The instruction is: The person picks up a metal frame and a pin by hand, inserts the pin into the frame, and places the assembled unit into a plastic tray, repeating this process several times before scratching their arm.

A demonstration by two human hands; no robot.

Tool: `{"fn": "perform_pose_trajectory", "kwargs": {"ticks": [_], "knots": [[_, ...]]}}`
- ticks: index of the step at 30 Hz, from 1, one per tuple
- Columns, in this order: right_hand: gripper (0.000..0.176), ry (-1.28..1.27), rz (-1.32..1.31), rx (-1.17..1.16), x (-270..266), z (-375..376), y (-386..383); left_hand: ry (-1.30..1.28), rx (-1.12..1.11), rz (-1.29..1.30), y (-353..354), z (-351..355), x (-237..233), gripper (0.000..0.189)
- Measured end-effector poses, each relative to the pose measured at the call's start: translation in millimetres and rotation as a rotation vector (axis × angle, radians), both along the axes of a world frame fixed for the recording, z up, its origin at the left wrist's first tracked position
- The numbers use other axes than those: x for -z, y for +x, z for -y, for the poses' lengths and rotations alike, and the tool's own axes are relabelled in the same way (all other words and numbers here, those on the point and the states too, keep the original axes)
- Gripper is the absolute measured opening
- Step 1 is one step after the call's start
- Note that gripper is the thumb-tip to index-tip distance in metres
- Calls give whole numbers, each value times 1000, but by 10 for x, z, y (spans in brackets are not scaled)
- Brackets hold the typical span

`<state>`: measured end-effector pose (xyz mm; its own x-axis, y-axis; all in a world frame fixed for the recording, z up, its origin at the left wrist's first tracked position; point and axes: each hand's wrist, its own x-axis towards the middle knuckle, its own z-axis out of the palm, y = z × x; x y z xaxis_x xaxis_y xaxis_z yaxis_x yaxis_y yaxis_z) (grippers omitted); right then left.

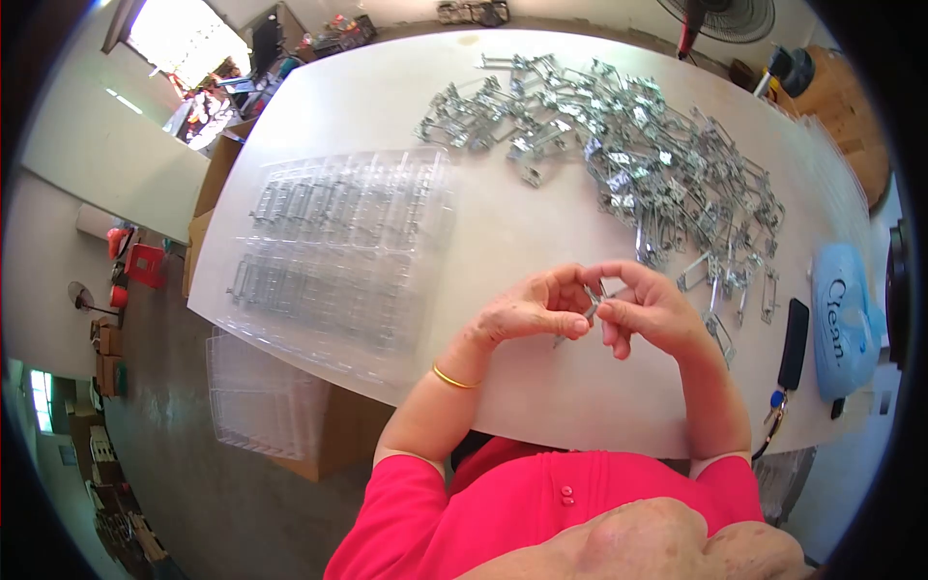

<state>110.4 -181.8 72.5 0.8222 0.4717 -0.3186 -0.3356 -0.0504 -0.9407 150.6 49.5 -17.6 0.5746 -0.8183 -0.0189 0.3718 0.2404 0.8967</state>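
Observation:
My left hand (pixel 536 307) and my right hand (pixel 643 309) meet above the white table (pixel 503 217), near its front edge. Between their fingertips is a small metal part (pixel 594 302), pinched from both sides; the fingers partly hide it. Beyond my hands a large heap of shiny metal brackets (pixel 667 164) spreads across the back and right of the table. To the left lies a clear plastic tray (pixel 435 208) with rows of metal parts in its compartments.
A blue bag marked "Clean" (pixel 843 319) and a black phone (pixel 794 343) lie at the right edge. Clear trays (pixel 261 396) rest on a cardboard box (pixel 353 425) below the left front edge. A fan (pixel 720 14) stands behind the table.

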Motion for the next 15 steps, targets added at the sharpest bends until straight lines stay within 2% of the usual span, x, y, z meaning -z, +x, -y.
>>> {"fn": "perform_pose_trajectory", "kwargs": {"ticks": [2,9,13,15], "knots": [[44,30,-41,-25,16,15,14,24,7,-28,-4,-23,-89,59],[59,-87,80,-23,-53,3,-30,25,-75,32,-2,-20,-116,60],[60,-141,125,-36,-93,7,-49,26,-101,50,3,-33,-145,58],[56,-199,141,-16,-93,5,-50,7,-152,8,-3,-37,-129,56]]}}
